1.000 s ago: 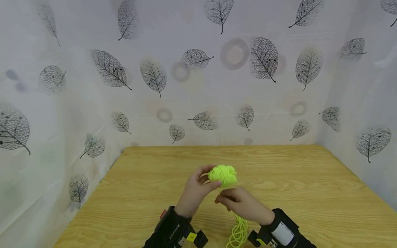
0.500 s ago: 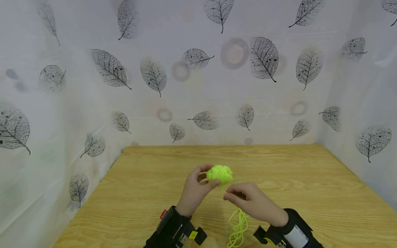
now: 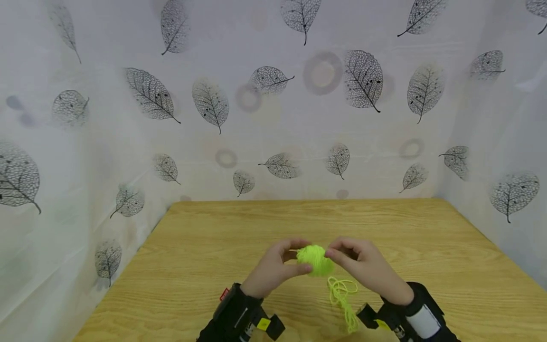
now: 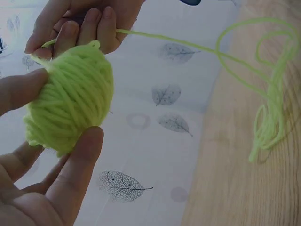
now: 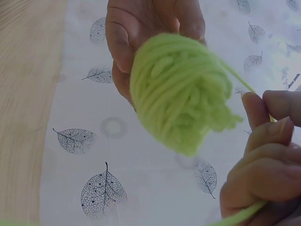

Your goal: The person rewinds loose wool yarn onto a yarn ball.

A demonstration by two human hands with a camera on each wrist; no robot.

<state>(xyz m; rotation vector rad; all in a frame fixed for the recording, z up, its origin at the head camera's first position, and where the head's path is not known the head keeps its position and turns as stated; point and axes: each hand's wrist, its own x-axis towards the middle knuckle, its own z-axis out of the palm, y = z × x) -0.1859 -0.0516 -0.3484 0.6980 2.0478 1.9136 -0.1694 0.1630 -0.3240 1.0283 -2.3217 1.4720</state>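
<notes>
A neon yellow-green ball of yarn is held above the table by my left hand, thumb and fingertips round its side. In the left wrist view the ball shows its wound strands. My right hand is at the ball's right side, pinching the yarn strand between thumb and index finger. Its other fingers curl, and the strand runs on through them. From there the yarn leads to a loose tangle of yarn below the hands.
The wooden table spreads out around the hands. A white curtain with printed leaves stands behind it and at both sides. Each wrist wears a black strap with a small camera. A small red-edged item shows beside the left wrist.
The right hand has moved right and up, now beside the ball with the strand. The left hand has brought the ball slightly lower and to the right. The loose yarn has shifted right.
</notes>
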